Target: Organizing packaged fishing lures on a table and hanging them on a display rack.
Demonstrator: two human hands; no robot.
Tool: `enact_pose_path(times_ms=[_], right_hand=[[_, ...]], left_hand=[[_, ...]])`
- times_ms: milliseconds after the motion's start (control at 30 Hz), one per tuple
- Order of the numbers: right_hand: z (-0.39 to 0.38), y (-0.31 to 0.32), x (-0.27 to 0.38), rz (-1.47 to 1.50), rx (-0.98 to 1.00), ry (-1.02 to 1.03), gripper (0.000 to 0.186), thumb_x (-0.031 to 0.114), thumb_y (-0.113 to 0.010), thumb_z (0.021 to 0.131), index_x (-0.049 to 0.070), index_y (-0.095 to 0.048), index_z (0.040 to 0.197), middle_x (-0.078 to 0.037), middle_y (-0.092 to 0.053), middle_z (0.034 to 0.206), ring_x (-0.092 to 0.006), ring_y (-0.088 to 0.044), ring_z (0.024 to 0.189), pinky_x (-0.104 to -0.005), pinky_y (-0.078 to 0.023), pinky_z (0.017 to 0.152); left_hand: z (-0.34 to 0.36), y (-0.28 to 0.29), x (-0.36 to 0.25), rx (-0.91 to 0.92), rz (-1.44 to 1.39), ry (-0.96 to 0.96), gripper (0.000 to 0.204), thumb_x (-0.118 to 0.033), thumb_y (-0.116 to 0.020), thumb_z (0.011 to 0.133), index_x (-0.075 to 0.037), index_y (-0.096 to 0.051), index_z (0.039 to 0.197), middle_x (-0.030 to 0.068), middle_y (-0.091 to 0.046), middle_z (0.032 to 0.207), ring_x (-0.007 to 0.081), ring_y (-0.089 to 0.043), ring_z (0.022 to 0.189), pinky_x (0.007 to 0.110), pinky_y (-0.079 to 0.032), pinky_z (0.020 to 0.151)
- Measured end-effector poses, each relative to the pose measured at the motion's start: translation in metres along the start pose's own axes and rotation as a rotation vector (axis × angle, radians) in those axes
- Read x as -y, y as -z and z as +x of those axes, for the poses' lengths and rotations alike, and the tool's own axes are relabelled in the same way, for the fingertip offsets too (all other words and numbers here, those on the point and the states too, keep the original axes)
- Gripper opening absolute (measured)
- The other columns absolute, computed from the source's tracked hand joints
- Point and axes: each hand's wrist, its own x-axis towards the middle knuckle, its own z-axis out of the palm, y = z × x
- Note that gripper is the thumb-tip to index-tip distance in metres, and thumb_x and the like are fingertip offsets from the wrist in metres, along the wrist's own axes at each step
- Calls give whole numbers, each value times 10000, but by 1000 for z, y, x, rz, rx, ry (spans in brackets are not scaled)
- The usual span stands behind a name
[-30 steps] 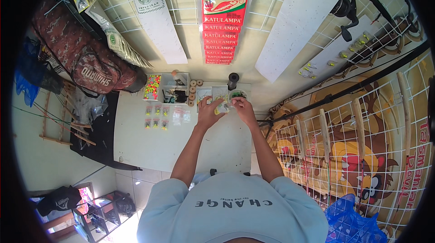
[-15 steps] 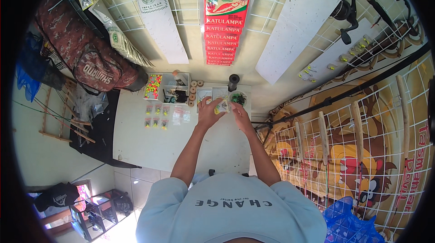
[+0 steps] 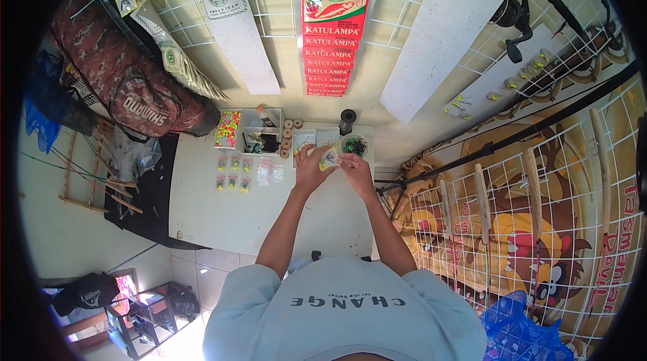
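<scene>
Item one, largest: the white bench (image 3: 256, 216), which I saw spread below the wire-grid wall. Item two: the camouflage bag (image 3: 128, 88) hanging at the bench's left end. Item three: a clear compartment tray (image 3: 259, 133) at the far edge, just beside a row of small wooden spools (image 3: 288, 137). Item four: small packets (image 3: 232, 174) in rows on the bench. Item five: my left hand (image 3: 311, 167) and right hand (image 3: 354, 167), both pinching one small clear packet (image 3: 329, 157), held just above the bench near its far edge.
</scene>
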Motion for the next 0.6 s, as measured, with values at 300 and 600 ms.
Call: enact_pose_path(times_ms=[300,600], right_hand=[[-4,-6,24,-247,-119,76,223,94,-638,847,62,-586,1061,-53,-676,872,-135,-634,839,-291,-463,773],[-6,-5,21,-264,-189,194,151,112,-669,815,63,-650,957,-68,-625,905,-191,-608,869,-335,-458,799]], left_hand=[[1,4,6,-123,-296,16,587,-203,-707,785,-144,-473,1320,72,-630,1004,264,-461,1094,407,-324,980],[8,7,0,-116,-492,-60,471,0,-634,768,-173,-603,1205,61,-609,789,232,-479,842,339,-390,867]])
